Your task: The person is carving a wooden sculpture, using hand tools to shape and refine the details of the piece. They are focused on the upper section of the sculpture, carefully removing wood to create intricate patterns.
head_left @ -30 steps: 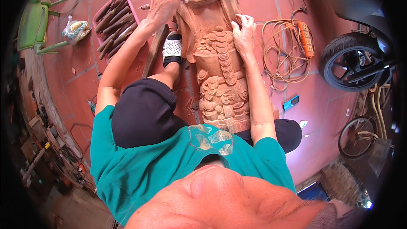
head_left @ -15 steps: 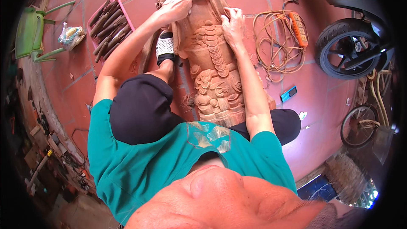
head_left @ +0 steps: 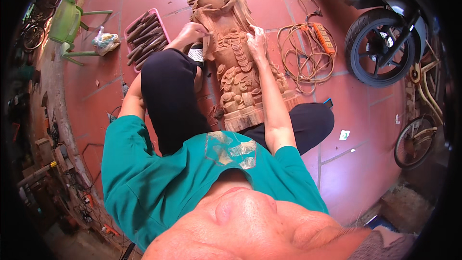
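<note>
A carved wooden statue [head_left: 240, 60] of a robed figure lies on the floor in front of me, its base close to my lap and its head far away. My left hand [head_left: 191, 34] is at the statue's left edge, by the sleeve folds, with its fingers pinched together; whatever is between them is too small to make out. On the opposite edge, my right hand [head_left: 258, 43] rests with bent fingers gripping the carved robe. The statue's lower right side is partly covered by my right forearm.
Left of the statue, a pink basket [head_left: 167, 32] holds several dark wooden-handled tools [head_left: 144, 38]. A green chair [head_left: 67, 21] and a plastic bag [head_left: 106, 41] stand beyond it. To the right are an orange power strip [head_left: 323, 38], its coiled cord [head_left: 293, 62] and a motorbike wheel [head_left: 380, 48].
My left hand has come down along the statue's left edge, toward me. My right hand still rests on the right edge. The view has shifted, now showing the statue's head.
</note>
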A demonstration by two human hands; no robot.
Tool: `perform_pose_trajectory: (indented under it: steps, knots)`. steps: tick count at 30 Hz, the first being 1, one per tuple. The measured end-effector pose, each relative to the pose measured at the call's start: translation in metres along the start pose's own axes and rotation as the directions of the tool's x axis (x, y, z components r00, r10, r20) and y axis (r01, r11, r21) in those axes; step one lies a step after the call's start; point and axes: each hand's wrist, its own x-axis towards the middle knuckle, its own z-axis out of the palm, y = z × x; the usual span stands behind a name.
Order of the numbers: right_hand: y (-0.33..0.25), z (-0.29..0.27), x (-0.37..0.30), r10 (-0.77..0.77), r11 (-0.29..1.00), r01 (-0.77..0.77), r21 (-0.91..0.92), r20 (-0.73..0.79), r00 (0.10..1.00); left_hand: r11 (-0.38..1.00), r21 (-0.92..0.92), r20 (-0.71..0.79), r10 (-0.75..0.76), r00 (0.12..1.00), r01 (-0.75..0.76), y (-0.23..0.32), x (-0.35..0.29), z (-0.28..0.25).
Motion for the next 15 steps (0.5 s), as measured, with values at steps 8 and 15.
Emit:
perform_pose_trajectory:
  steps: [8,15]
  knots:
    - [0.000,-0.006,-0.023,-0.149,0.989,0.150,-0.013,0.076,0.986,0.871,-0.475,-0.046,-0.165,0.985,0.124,-0.027,-0.114,-0.090]
    - [0.006,0.005,-0.026,-0.058,0.996,0.069,-0.058,0.167,0.984,0.981,-0.076,-0.204,-0.191,0.960,0.178,0.060,-0.143,-0.180]
